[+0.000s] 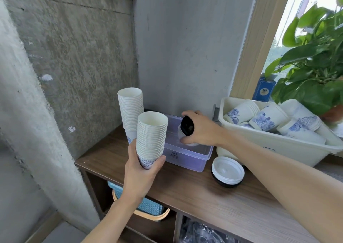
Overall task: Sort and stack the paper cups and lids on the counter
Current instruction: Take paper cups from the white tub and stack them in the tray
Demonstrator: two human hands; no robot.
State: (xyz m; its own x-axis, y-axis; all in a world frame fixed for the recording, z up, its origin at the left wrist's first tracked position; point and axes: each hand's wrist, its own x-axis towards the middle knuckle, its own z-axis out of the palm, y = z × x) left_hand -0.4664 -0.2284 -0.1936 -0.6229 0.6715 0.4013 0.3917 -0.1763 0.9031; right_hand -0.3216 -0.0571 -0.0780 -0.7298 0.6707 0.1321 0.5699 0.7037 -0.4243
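My left hand (143,170) grips the bottom of a tall stack of white paper cups (151,136), held upright above the wooden counter (194,190). A second, taller cup stack (130,112) stands behind it by the wall. My right hand (200,129) holds a bunch of black and white lids (187,127) over the clear plastic box (187,157). A pile of white and black lids (228,172) lies on the counter to the right of the box. Loose blue-patterned cups (269,118) lie in the cream tub (274,146) at the right.
Concrete walls close the left and back. A potted plant (315,66) and a blue carton (264,89) stand by the window at the right. Below the counter, shelves hold a blue basket (148,205) and dark plastic bags (202,231).
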